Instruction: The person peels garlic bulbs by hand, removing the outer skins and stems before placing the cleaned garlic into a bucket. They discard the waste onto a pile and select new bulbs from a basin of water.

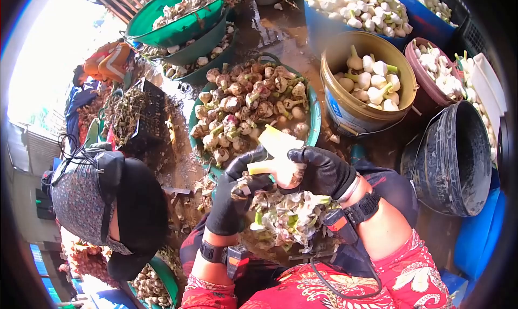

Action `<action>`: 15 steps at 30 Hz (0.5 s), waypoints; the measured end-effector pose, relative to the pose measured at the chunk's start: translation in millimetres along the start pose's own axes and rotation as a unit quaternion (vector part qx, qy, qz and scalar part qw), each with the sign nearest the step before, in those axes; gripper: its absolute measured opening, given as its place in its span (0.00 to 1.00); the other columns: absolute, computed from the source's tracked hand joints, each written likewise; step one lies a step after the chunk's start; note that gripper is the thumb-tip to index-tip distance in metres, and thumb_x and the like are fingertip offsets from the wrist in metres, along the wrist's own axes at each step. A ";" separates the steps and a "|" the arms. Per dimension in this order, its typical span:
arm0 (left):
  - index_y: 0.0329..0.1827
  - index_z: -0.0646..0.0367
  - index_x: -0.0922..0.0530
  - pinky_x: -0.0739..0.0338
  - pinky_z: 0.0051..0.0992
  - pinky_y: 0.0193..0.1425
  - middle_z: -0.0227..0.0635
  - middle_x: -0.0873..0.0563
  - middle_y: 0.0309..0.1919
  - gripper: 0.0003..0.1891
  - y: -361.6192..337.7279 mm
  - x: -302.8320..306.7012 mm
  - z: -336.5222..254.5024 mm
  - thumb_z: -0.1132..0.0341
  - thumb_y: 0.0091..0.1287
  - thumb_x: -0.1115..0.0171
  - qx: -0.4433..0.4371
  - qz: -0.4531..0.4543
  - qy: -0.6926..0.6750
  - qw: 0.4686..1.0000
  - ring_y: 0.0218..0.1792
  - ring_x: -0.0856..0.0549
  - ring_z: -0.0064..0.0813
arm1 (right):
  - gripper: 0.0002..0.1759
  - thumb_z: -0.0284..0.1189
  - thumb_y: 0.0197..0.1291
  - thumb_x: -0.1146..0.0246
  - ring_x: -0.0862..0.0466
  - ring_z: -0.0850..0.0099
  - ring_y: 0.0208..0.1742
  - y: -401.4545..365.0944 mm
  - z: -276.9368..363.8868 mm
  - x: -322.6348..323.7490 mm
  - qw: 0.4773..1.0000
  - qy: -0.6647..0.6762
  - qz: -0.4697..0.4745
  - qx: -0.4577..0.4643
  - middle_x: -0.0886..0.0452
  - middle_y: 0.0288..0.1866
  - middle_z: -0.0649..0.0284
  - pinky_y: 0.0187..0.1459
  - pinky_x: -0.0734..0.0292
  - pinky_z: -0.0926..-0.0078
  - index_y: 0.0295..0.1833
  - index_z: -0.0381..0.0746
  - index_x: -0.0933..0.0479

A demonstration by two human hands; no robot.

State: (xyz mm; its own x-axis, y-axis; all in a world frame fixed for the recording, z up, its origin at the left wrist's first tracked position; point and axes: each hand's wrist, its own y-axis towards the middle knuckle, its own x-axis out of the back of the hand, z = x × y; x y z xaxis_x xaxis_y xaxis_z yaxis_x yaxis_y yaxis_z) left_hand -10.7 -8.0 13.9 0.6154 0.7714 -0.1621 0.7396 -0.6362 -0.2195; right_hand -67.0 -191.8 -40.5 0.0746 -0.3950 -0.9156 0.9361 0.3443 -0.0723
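Between my black-gloved hands is a garlic bulb point(288, 174) with a short cut yellowish stem pointing left. My left hand point(237, 193) is closed at the stem side; a small metallic piece shows between its fingers. My right hand point(324, 171) pinches the bulb from the other side, its thumb near a broad pale flap of garlic skin point(280, 142) that stands up above the bulb. Beneath my hands, a heap of peeled garlic skins point(291, 217) lies in my lap. Just beyond, a green tub point(315, 112) holds many unpeeled, soil-stained garlic bulbs point(243, 104).
Cleaned bulbs fill a tan bucket point(337, 115), a pink bucket point(431, 88) and a blue tub point(315, 26) on the right. A black bucket point(450, 158) lies tilted nearby. Stacked green basins point(183, 34) stand at back left. A person in a cap point(86, 196) sits close on the left.
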 end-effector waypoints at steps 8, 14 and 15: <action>0.52 0.68 0.22 0.26 0.17 0.39 0.33 0.17 0.38 0.16 14.1 18.3 11.4 0.70 0.62 0.37 -0.105 -0.010 0.007 0.994 0.34 0.20 0.16 | 0.12 0.27 0.71 0.49 0.22 0.79 0.39 -4.4 4.1 -5.8 0.781 -0.527 -0.162 0.294 0.19 0.39 0.64 0.45 0.26 0.81 0.48 0.32 0.22; 0.50 0.69 0.23 0.23 0.24 0.37 0.32 0.19 0.34 0.14 28.6 60.7 27.3 0.66 0.69 0.45 -0.055 -0.136 -0.082 0.986 0.32 0.18 0.23 | 0.14 0.30 0.71 0.51 0.18 0.73 0.44 -34.2 29.7 -8.2 0.925 -0.132 -0.178 0.308 0.19 0.43 0.63 0.51 0.21 0.74 0.53 0.33 0.27; 0.52 0.67 0.24 0.21 0.27 0.38 0.35 0.17 0.35 0.13 31.7 61.1 27.6 0.71 0.67 0.42 -0.028 -0.166 -0.168 0.971 0.33 0.17 0.27 | 0.14 0.32 0.71 0.52 0.17 0.71 0.45 -33.1 38.7 -11.5 0.925 -0.084 -0.135 0.346 0.20 0.43 0.62 0.55 0.21 0.70 0.52 0.35 0.27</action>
State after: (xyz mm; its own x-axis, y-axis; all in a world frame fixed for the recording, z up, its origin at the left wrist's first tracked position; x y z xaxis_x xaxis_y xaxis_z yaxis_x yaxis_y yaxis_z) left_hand 42.8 19.4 -29.5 0.2241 0.8898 -0.3976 0.9014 -0.3443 -0.2624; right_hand -85.5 -231.6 -12.3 -0.1967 -0.5341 -0.8222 0.9198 -0.3908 0.0338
